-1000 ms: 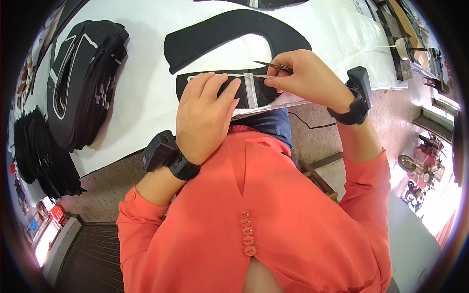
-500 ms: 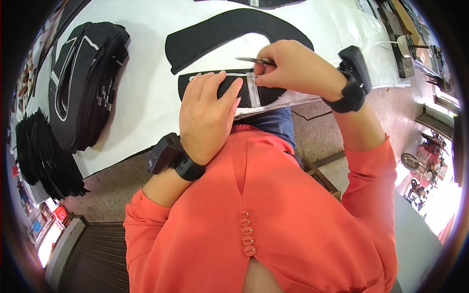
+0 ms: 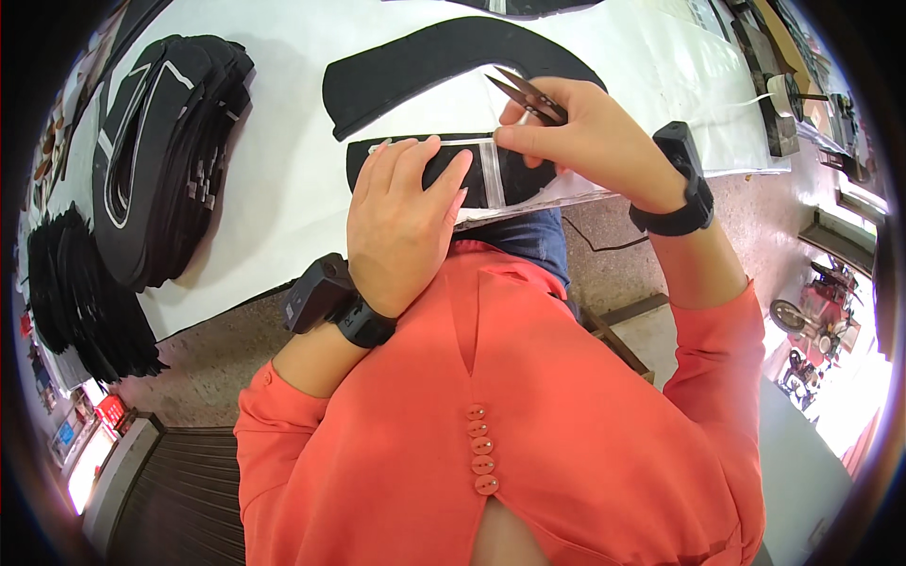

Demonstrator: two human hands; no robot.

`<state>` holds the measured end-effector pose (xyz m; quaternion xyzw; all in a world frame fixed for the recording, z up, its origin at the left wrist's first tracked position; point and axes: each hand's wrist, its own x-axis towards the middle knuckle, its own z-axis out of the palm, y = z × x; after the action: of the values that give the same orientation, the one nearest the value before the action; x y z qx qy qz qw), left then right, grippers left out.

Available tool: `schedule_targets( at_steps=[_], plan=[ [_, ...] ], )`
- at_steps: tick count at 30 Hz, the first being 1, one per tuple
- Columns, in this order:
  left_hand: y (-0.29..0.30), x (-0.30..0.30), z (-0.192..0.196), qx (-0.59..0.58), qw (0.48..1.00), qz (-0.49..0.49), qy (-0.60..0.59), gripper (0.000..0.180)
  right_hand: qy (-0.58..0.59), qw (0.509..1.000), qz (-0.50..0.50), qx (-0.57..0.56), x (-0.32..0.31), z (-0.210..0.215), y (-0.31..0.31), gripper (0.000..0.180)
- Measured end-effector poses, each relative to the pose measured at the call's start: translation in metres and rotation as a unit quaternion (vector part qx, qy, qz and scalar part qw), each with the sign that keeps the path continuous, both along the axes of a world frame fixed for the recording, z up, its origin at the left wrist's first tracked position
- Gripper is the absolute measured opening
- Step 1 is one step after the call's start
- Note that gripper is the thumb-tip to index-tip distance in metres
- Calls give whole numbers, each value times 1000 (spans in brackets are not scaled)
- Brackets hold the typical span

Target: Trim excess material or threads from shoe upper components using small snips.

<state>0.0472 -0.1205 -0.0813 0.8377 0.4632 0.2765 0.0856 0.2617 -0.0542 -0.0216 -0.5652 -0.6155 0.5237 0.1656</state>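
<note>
My left hand [image 3: 401, 222] lies flat, fingers together, pressing down on a black fabric strip [image 3: 514, 175] at the near edge of the white table [image 3: 283, 189]. A clear tape band [image 3: 488, 173] crosses the strip. My right hand [image 3: 590, 141] holds small metal thread snips [image 3: 528, 94], blades pointing up and left, while its fingertips pinch the tape on the strip. Both wrists wear black bands with small black boxes.
A large curved black fabric piece [image 3: 444, 61] lies just beyond the strip. Stacks of black cut pieces [image 3: 165, 156] sit at the left, more [image 3: 75, 302] by the table's left end. A spool of white thread [image 3: 783, 94] stands at the far right.
My right hand has shifted slightly left and up with the snips, its fingers now pinching the tape. My left hand stays pressed on the strip.
</note>
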Motion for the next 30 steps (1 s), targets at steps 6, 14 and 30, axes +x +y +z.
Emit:
schedule_targets(
  at_steps=[6, 14, 30],
  plan=[
    [1, 2, -1, -1, 1000, 2, -4, 37, -80, 996, 42, -20, 6, -5, 4, 32],
    [0, 1, -2, -15, 1000, 6, -15, 38, -67, 998, -3, 4, -2, 0, 7, 31],
    [-4, 13, -2, -40, 999, -8, -33, 33, -151, 983, 27, 102, 5, -31, 1, 28]
  ],
)
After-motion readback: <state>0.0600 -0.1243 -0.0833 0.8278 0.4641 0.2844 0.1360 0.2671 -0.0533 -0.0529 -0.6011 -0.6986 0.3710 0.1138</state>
